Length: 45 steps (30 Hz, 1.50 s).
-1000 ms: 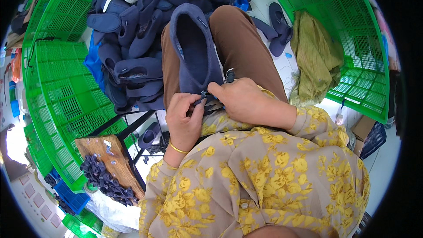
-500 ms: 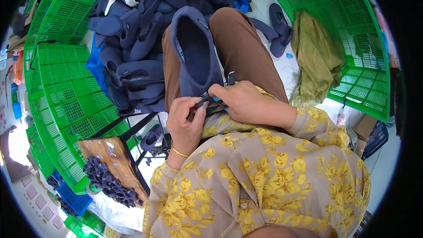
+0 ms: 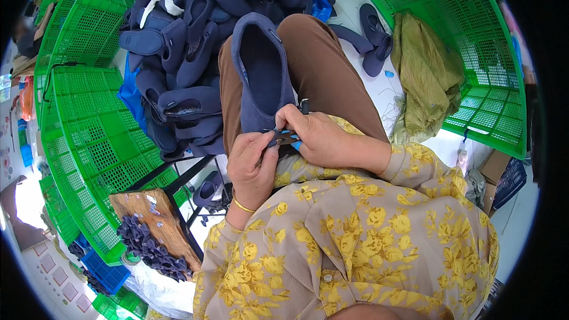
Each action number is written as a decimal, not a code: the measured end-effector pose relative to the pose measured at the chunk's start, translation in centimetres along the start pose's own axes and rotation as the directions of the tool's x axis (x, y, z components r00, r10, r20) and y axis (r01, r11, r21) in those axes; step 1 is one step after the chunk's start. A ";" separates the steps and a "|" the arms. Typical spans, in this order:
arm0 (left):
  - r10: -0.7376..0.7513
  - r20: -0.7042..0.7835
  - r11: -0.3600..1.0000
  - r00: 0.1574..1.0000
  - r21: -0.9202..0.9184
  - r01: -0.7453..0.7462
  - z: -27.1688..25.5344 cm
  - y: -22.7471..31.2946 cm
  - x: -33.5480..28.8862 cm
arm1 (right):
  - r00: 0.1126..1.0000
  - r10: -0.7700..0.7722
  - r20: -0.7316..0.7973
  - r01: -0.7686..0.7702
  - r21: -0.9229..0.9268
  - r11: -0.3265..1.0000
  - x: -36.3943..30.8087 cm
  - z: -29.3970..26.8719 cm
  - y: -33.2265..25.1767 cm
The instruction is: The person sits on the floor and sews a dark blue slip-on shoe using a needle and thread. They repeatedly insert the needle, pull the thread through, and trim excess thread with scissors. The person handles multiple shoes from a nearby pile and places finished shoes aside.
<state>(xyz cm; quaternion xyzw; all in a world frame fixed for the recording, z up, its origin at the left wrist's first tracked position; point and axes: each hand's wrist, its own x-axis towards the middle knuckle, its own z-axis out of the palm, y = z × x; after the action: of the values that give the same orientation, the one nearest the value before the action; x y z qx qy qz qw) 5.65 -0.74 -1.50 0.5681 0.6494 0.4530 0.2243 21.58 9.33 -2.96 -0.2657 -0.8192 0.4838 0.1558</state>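
A navy slipper [image 3: 259, 115] rests across my thighs, its opening facing up and its near end at my hands. My left hand [image 3: 251, 160] is closed, thumb and forefinger pinching a small navy fabric piece [image 3: 271, 137] against that near end. Beside it my right hand [image 3: 320, 136] is wrapped round a small dark metal cutting tool [image 3: 288, 137] with blue on its grip, which looks like thread snips. The tool's jaws point at the fabric piece. A black end [image 3: 304, 105] sticks up above my right knuckles. Fingers hide much of the tool and the fabric.
A heap of navy slippers [image 3: 195, 104] lies ahead and left. Small navy fabric pieces [image 3: 151, 249] are piled on a wooden board [image 3: 139, 202] at my left. Green crates [image 3: 89, 136] stand at left, another green crate [image 3: 486, 65] at right beside an olive sack [image 3: 424, 77].
The tool's jaws show more clearly between my hands. My right hand has shifted slightly, its forefinger higher against the slipper. My left hand still pinches the fabric piece.
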 end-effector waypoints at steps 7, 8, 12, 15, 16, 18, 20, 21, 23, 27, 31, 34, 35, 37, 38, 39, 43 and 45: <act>0.055 0.008 0.998 0.998 0.032 -0.055 0.4 -0.5 0.1 | 0.996 0.030 0.088 -0.050 0.238 0.970 0.6 -0.8 0.2; 0.056 0.004 0.998 0.998 0.040 -0.056 0.5 -0.5 0.0 | 0.985 0.073 0.159 -0.116 0.279 0.953 0.7 -1.3 -0.3; 0.078 0.011 0.994 0.997 0.074 -0.079 0.7 -0.5 -0.1 | 0.944 0.119 0.309 -0.224 0.333 0.916 1.5 -3.0 -1.1; 0.091 0.018 0.992 0.996 0.081 -0.092 0.8 -0.7 -0.2 | 0.936 0.125 0.329 -0.226 0.292 0.929 2.1 -2.7 -0.6; 0.092 0.023 0.992 0.995 0.083 -0.094 0.7 -0.7 -0.2 | 0.935 0.147 0.323 -0.243 0.281 0.928 2.1 -2.5 -0.5; 0.099 0.021 0.991 0.995 0.085 -0.100 0.7 -0.7 -0.1 | 0.932 0.189 0.310 -0.275 0.260 0.926 2.2 -2.3 -0.3; 0.106 0.008 0.991 0.994 0.080 -0.106 0.8 -0.9 -0.2 | 0.980 0.105 0.171 -0.137 0.191 0.972 2.1 -1.9 -0.4; 0.107 0.013 0.991 0.994 0.085 -0.108 0.7 -0.8 -0.2 | 0.993 0.055 0.103 -0.071 0.149 0.986 2.1 -1.8 -0.5; 0.107 0.024 0.990 0.994 0.091 -0.109 0.6 -0.9 -0.2 | 0.999 -0.038 -0.028 0.037 -0.040 0.999 1.9 -1.7 -0.6; 0.128 0.038 0.986 0.991 0.104 -0.132 0.8 -0.9 0.0 | 0.994 -0.097 -0.050 0.079 -0.277 0.958 1.6 -2.1 -1.3; 0.175 0.062 0.972 0.983 0.151 -0.182 0.8 -1.2 0.4 | 0.959 -0.225 -0.170 0.169 -0.294 0.941 2.4 -0.9 -1.4; 0.191 0.087 0.968 0.978 0.148 -0.202 1.0 -1.2 0.2 | 0.897 -0.182 -0.402 0.169 -0.068 0.983 3.9 -2.0 -2.4; 0.193 0.100 0.969 0.976 0.138 -0.206 1.1 -1.2 0.1 | 0.903 -0.156 -0.401 0.178 0.019 0.984 4.1 -2.1 -2.7; 0.153 0.078 0.979 0.985 0.124 -0.162 0.9 -0.9 0.3 | 0.912 -0.106 -0.396 0.194 0.187 0.963 4.4 -2.3 -3.0; 0.136 0.073 0.985 0.988 0.099 -0.143 0.8 -0.6 0.4 | 0.942 -0.044 -0.333 0.166 0.346 0.923 4.4 -1.9 -2.5; 0.119 0.069 0.989 0.990 0.074 -0.125 0.7 -0.4 0.6 | 0.976 0.086 -0.199 0.039 0.550 0.834 3.9 -2.5 -2.5; 0.120 0.047 0.991 0.992 0.057 -0.123 -1.2 0.3 3.5 | 0.981 0.192 0.034 -0.143 0.797 0.587 2.5 -4.0 -4.4; 0.187 0.285 0.953 0.940 0.179 -0.243 -1.6 0.9 4.8 | 0.992 0.101 -0.071 -0.017 0.733 0.680 2.3 -3.7 -4.4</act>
<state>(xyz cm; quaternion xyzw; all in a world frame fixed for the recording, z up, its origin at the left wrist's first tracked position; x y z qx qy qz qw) 3.61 3.19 1.17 0.7120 0.5916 0.3234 0.1963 20.35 11.60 2.72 -0.2331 -0.5401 0.7601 0.2759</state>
